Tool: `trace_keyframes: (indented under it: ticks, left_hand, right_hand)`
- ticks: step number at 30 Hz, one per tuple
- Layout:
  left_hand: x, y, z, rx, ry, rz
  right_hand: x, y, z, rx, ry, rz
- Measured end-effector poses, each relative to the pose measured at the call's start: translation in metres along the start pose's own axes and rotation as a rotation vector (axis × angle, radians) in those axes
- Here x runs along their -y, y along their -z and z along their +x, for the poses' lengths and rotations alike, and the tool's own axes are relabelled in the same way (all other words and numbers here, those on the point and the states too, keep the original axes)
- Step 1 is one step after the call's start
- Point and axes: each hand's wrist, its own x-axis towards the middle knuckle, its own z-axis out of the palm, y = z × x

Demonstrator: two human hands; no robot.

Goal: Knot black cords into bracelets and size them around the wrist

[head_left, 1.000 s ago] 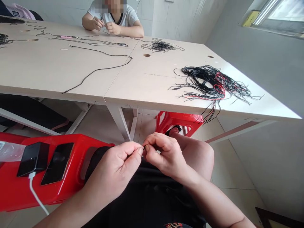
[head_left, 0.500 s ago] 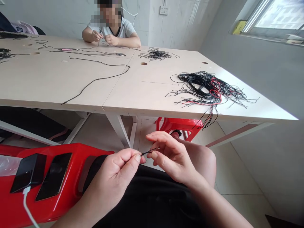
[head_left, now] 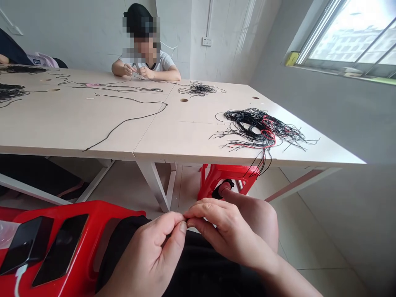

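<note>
Over my lap, my left hand (head_left: 157, 243) is closed in a pinch, thumb against forefinger. A thin black cord was visible between these fingers a moment ago; now the fingertips cover almost all of it. My right hand (head_left: 219, 227) meets it tip to tip, its thumb and fingers closed at the same spot. On the table ahead lies a bundle of black cords (head_left: 247, 128) with a red cord (head_left: 268, 138) among them, some ends hanging over the front edge. A single knotted black cord (head_left: 123, 121) stretches across the table to the left.
The pale table (head_left: 185, 140) spans the view. Across it a person (head_left: 148, 68) handles cord beside a tangled black heap (head_left: 199, 88). At my left, a red stool (head_left: 102, 214) bears a phone (head_left: 62, 249) and a black device with a white cable (head_left: 26, 241). Another red stool (head_left: 207, 181) stands under the table.
My right hand has closed its fingers and moved in to meet my left fingertips, covering the cord ends. The head view has tilted up slightly.
</note>
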Motion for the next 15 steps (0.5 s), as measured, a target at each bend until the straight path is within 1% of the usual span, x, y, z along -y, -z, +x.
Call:
trace_keyframes:
  ticks: [2, 4, 9, 12, 15]
  left_hand:
    - [0.0, 0.0, -0.001, 0.028, -0.009, 0.021]
    - [0.0, 0.001, -0.002, 0.042, -0.008, 0.029]
    - [-0.005, 0.007, -0.001, 0.004, 0.01, -0.035]
    - [-0.008, 0.008, -0.001, 0.031, 0.019, -0.049]
    - [-0.01, 0.006, -0.001, 0.057, 0.028, -0.032]
  right_hand:
    - [-0.001, 0.001, 0.0, 0.048, 0.02, -0.066]
    - [-0.001, 0.002, 0.001, 0.06, 0.06, -0.1]
    - [0.006, 0.009, 0.002, 0.048, 0.164, -0.14]
    - [0.009, 0.011, 0.0, 0.09, 0.209, -0.244]
    - [0.01, 0.009, 0.0, 0.131, 0.253, -0.374]
